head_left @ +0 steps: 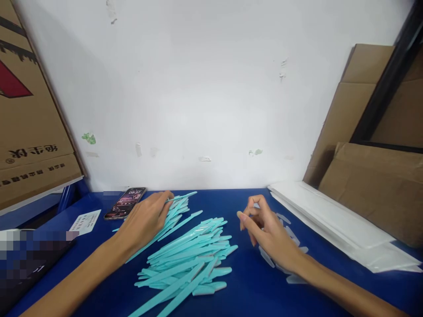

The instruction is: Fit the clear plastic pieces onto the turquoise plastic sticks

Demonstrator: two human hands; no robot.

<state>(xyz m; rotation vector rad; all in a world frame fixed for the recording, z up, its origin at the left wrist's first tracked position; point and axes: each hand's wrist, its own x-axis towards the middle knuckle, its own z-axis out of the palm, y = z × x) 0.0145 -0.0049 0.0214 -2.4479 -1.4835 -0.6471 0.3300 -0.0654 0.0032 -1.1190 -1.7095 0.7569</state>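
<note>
My left hand (150, 215) is closed on a turquoise eyebrow razor (185, 196), whose tip sticks out to the right past the fingers. Beneath and beside that hand lies a loose pile of similar razors (175, 218). A larger heap of turquoise razors (188, 255) spreads over the middle of the table, nearer to me. Over on the right, my right hand (264, 229) hovers with curled fingers, thumb close against the fingertips; whatever they may pinch is too small to make out. Several clear plastic caps (292, 235) lie under and around it, partly hidden by the hand.
A phone (125, 203) and a printed card (86, 221) lie left on the blue table (244, 290). A dark, partly blurred object (33, 268) sits at the left edge. White flat sheets (333, 220) are stacked right. Cardboard boxes (373, 189) flank the white wall.
</note>
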